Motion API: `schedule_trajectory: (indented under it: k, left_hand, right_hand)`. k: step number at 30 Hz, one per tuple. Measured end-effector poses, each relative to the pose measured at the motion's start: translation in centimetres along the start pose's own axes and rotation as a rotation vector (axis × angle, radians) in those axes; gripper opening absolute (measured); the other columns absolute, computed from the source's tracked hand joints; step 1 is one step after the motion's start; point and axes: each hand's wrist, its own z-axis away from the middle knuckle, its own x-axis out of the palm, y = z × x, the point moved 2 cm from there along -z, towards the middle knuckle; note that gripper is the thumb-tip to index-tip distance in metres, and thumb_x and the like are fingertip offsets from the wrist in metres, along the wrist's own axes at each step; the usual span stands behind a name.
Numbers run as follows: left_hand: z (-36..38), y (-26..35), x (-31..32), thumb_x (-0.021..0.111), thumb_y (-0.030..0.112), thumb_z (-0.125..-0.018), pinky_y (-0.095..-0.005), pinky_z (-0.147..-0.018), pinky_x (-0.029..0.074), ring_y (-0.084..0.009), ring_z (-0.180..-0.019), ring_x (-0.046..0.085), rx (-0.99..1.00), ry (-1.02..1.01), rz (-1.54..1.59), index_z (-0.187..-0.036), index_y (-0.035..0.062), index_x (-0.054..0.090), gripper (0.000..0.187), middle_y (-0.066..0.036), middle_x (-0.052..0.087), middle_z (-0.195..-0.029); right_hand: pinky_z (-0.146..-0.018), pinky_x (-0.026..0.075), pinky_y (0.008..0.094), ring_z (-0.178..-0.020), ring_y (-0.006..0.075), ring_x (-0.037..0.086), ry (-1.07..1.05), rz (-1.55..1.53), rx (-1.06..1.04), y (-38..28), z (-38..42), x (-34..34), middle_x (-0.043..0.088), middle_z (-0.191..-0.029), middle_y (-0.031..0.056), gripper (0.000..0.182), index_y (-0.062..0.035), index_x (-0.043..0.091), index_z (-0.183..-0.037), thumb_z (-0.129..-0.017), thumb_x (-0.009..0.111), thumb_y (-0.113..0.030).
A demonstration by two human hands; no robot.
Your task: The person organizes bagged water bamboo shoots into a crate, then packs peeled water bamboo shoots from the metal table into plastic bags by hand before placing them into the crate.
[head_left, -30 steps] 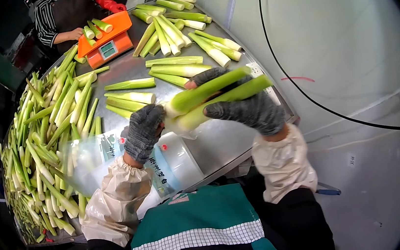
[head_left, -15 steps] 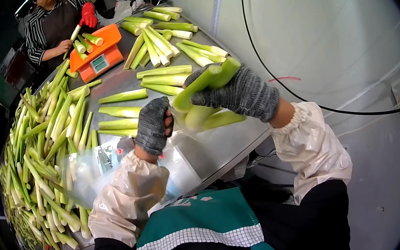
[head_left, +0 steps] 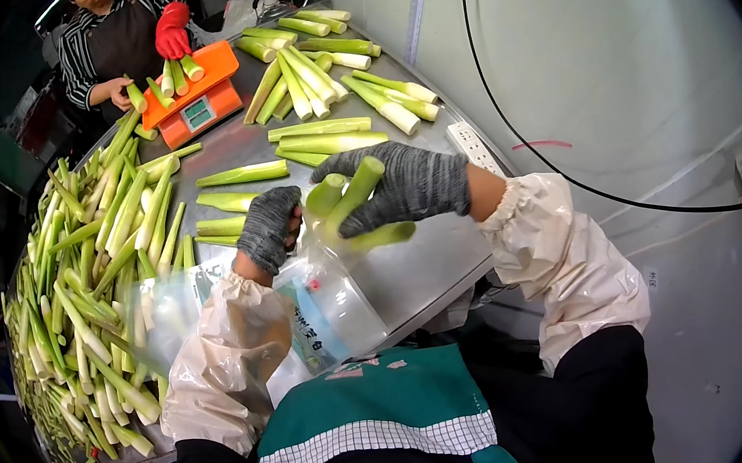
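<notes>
My right hand [head_left: 411, 181], in a grey knit glove, is closed around a bunch of pale green water bamboo shoots [head_left: 359, 192]. Their lower ends are inside the mouth of a clear printed plastic bag [head_left: 347, 303]. My left hand [head_left: 269, 229], gloved the same way, is shut on the bag's edge, with bare fingertips curled in. Below the hands, the bag hangs over the near table edge. Beside my left hand lie several loose shoots [head_left: 241, 175], and more shoots [head_left: 329, 141] lie just beyond my right hand.
A large heap of shoots [head_left: 95, 299] covers the table's left side. An orange scale [head_left: 201, 104] bearing shoots stands at the far end, where a person in a red glove [head_left: 172, 30] handles them. A white power strip [head_left: 471, 142] lies along the right edge, near the wall.
My right hand has moved left and slightly down, bringing the shoots into the bag's mouth. The bag now spreads below my hands. Across the table, the red-gloved hand has lowered onto the scale's shoots.
</notes>
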Motion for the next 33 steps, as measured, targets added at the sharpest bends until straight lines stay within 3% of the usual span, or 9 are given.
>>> schedule_trajectory:
  k: [6, 8, 10, 14, 16, 22, 24, 30, 33]
  left_hand:
    - [-1.7, -0.3, -1.0, 0.048, 0.026, -0.079, -0.0215, -0.032, 0.021, -0.0088, -0.033, 0.030, 0.054, -0.080, 0.129, -0.060, 0.0122, 0.043, 0.024, 0.003, 0.036, -0.045]
    - [-1.9, -0.3, -0.8, 0.048, 0.026, -0.080, -0.0211, -0.032, 0.021, -0.0086, -0.033, 0.030, 0.039, -0.054, 0.137, -0.060, 0.0126, 0.044, 0.024, 0.003, 0.036, -0.045]
    - [-2.1, -0.5, -1.0, 0.049, 0.027, -0.079, -0.0211, -0.032, 0.022, -0.0090, -0.033, 0.031, -0.008, 0.027, 0.217, -0.061, 0.0127, 0.044, 0.024, 0.003, 0.037, -0.045]
    - [-3.2, -0.8, -1.8, 0.048, 0.027, -0.081, -0.0223, -0.029, 0.023, -0.0099, -0.031, 0.030, -0.051, 0.097, 0.289, -0.059, 0.0144, 0.043, 0.026, 0.003, 0.036, -0.043]
    - [-3.8, -1.0, -2.1, 0.049, 0.028, -0.079, -0.0224, -0.031, 0.022, -0.0102, -0.032, 0.031, 0.006, 0.085, 0.291, -0.061, 0.0144, 0.044, 0.024, 0.003, 0.038, -0.045]
    - [-3.5, -0.7, -1.4, 0.049, 0.028, -0.079, -0.0252, -0.032, 0.021, -0.0108, -0.033, 0.031, -0.035, 0.096, 0.295, -0.060, 0.0153, 0.043, 0.023, 0.003, 0.036, -0.043]
    - [-3.7, -0.6, -1.5, 0.049, 0.028, -0.079, -0.0255, -0.033, 0.022, -0.0109, -0.033, 0.031, -0.043, 0.102, 0.323, -0.060, 0.0154, 0.043, 0.023, 0.003, 0.036, -0.043]
    - [-4.3, -0.5, -1.6, 0.047, 0.027, -0.079, -0.0262, -0.035, 0.023, -0.0109, -0.034, 0.031, -0.043, 0.131, 0.434, -0.062, 0.0159, 0.043, 0.021, 0.004, 0.037, -0.044]
    - [-4.7, -0.4, -1.8, 0.047, 0.027, -0.079, -0.0257, -0.034, 0.024, -0.0106, -0.034, 0.032, -0.064, 0.046, 0.376, -0.062, 0.0161, 0.043, 0.021, 0.004, 0.038, -0.045]
  right_hand:
    - [-0.086, 0.041, 0.0275, -0.101, 0.0150, 0.048, 0.125, -0.338, 0.007, 3.1, 1.4, -0.4, 0.050, -0.111, 0.0068, 0.068, -0.0071, 0.037, -0.124, -0.066, 0.072, -0.016]
    - [-0.084, 0.042, 0.0262, -0.101, 0.0150, 0.048, 0.217, -1.026, -0.007, 5.2, 2.9, 0.4, 0.049, -0.113, 0.0083, 0.068, -0.0066, 0.034, -0.126, -0.068, 0.070, -0.014]
    - [-0.080, 0.045, 0.0284, -0.101, 0.0198, 0.050, 0.419, -1.055, -0.176, 7.3, 4.5, 2.2, 0.047, -0.116, 0.0124, 0.064, -0.0051, 0.032, -0.126, -0.074, 0.064, -0.023]
    - [-0.056, 0.053, 0.0339, -0.072, 0.0235, 0.062, 0.784, -1.417, 0.394, 13.1, 6.1, 8.2, 0.058, -0.089, 0.0122, 0.034, -0.0044, 0.046, -0.111, -0.082, 0.051, -0.022]
    - [-0.048, 0.051, 0.0297, -0.065, 0.0235, 0.062, 0.616, -1.476, 0.400, 12.3, 5.3, 10.4, 0.059, -0.086, 0.0103, 0.029, -0.0073, 0.049, -0.106, -0.084, 0.047, -0.026]
    - [-0.043, 0.048, 0.0287, -0.055, 0.0202, 0.060, 0.520, -1.344, 0.420, 10.3, 1.0, 9.0, 0.055, -0.074, 0.0076, 0.035, -0.0031, 0.050, -0.101, -0.079, 0.057, -0.030]
    - [-0.041, 0.047, 0.0277, -0.051, 0.0180, 0.058, 0.313, -1.117, 0.686, 10.7, 0.0, 8.4, 0.055, -0.076, 0.0064, 0.032, -0.0004, 0.053, -0.096, -0.078, 0.058, -0.027]
    - [-0.060, 0.049, 0.0248, -0.067, 0.0154, 0.059, 0.345, -1.027, 0.339, 11.0, 0.1, 8.8, 0.058, -0.076, 0.0095, 0.021, 0.0008, 0.057, -0.096, -0.081, 0.054, -0.014]
    - [-0.059, 0.048, 0.0238, -0.067, 0.0119, 0.055, 0.740, -0.167, 0.043, 13.6, -0.8, 10.6, 0.058, -0.079, 0.0056, 0.018, -0.0012, 0.056, -0.093, -0.075, 0.059, -0.002]
